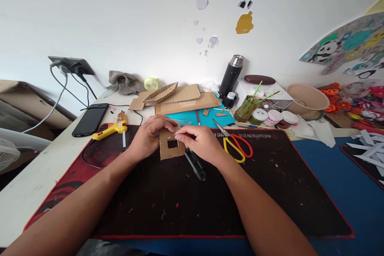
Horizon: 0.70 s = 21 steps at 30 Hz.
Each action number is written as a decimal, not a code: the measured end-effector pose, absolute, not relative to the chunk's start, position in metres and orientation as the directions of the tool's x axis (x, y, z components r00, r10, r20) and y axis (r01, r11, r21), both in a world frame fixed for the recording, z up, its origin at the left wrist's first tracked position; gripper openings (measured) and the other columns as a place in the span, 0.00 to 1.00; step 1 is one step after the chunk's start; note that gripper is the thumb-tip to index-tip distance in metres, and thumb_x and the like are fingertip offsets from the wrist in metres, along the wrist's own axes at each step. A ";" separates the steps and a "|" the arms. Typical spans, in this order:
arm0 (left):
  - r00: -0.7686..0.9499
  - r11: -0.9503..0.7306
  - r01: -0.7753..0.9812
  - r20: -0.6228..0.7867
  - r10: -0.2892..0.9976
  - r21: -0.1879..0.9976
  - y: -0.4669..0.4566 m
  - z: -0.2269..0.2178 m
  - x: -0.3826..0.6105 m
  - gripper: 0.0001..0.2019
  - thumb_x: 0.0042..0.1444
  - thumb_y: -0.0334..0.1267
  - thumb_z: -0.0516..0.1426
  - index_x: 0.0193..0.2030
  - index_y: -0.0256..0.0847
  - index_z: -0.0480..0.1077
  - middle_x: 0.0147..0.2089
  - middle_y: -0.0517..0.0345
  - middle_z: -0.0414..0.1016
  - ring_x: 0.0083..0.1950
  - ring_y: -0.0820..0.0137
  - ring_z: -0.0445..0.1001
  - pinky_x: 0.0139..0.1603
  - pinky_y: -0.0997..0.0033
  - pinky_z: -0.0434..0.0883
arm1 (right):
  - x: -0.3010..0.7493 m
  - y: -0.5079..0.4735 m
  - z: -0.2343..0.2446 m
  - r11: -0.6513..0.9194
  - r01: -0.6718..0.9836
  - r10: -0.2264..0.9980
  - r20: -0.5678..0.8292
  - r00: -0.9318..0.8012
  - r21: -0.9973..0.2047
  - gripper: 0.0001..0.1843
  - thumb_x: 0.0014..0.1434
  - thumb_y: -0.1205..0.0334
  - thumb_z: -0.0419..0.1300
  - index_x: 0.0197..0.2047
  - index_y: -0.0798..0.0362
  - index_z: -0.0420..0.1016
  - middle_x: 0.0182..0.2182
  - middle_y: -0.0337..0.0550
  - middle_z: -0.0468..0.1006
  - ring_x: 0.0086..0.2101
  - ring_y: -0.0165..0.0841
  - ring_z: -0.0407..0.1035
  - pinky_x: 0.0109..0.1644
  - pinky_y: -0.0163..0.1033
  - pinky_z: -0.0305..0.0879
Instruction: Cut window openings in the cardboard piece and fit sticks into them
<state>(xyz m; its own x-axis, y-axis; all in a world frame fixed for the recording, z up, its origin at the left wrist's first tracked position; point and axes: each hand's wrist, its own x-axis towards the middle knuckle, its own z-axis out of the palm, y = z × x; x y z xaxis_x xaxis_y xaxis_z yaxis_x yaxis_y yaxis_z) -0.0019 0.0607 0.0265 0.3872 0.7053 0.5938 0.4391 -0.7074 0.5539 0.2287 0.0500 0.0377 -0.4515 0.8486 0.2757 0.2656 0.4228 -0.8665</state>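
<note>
A small piece of cardboard [172,153] with a square hole cut through it is tilted up over the dark mat [144,200]. My left hand [147,136] grips its upper left part, fingers bent over the top edge. My right hand [199,142] is closed in a pinch at the upper right of the hole. Whatever lies between those fingertips is too small to make out. Just below my right hand rests a dark utility knife [196,166], its front end hidden near the cardboard. Scissors [237,144] with yellow and red handles lie to the right.
A yellow glue gun [115,128] and a phone [90,120] lie at left. Behind my hands are a cardboard boat shape [160,93], cardboard sheets [186,104] and a blue sheet [210,118]. A black flask [231,76], paint jars [259,117] and a bowl [309,98] stand back right.
</note>
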 end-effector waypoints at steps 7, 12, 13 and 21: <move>0.407 -0.728 0.453 0.607 0.683 0.515 0.061 0.028 -0.003 0.05 0.66 0.42 0.67 0.44 0.48 0.78 0.52 0.52 0.87 0.55 0.57 0.83 0.58 0.52 0.75 | 0.230 0.050 0.038 0.410 0.265 0.841 0.249 -0.481 -0.873 0.08 0.71 0.59 0.65 0.42 0.49 0.86 0.37 0.38 0.86 0.30 0.29 0.73 0.37 0.35 0.66; 0.396 -0.714 0.459 0.598 0.697 0.529 0.061 0.029 -0.001 0.07 0.66 0.46 0.66 0.42 0.47 0.78 0.51 0.51 0.87 0.55 0.56 0.83 0.59 0.50 0.74 | 0.231 0.050 0.039 0.394 0.272 0.844 0.229 -0.485 -0.878 0.08 0.71 0.58 0.65 0.42 0.48 0.86 0.36 0.38 0.86 0.31 0.31 0.74 0.38 0.35 0.67; 0.389 -0.708 0.462 0.596 0.703 0.534 0.061 0.029 -0.001 0.07 0.66 0.46 0.66 0.42 0.47 0.77 0.51 0.50 0.87 0.55 0.56 0.83 0.59 0.49 0.74 | 0.231 0.050 0.039 0.385 0.275 0.846 0.219 -0.486 -0.881 0.08 0.71 0.57 0.65 0.42 0.48 0.86 0.35 0.38 0.85 0.31 0.31 0.74 0.38 0.35 0.66; 0.392 -0.730 0.437 0.619 0.680 0.525 0.060 0.029 0.000 0.04 0.66 0.42 0.67 0.43 0.48 0.78 0.51 0.52 0.87 0.54 0.56 0.83 0.58 0.50 0.74 | 0.231 0.051 0.037 0.379 0.277 0.853 0.216 -0.476 -0.883 0.09 0.71 0.55 0.66 0.42 0.49 0.85 0.33 0.37 0.84 0.29 0.30 0.72 0.37 0.35 0.65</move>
<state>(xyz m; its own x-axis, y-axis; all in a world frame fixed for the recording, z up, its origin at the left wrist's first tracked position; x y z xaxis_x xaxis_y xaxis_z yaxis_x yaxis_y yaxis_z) -0.0004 0.0603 0.0293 0.3923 0.6804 0.6190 0.4371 -0.7300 0.5254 0.2309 0.0510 0.0371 -0.4757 0.8526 0.2163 0.2775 0.3788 -0.8829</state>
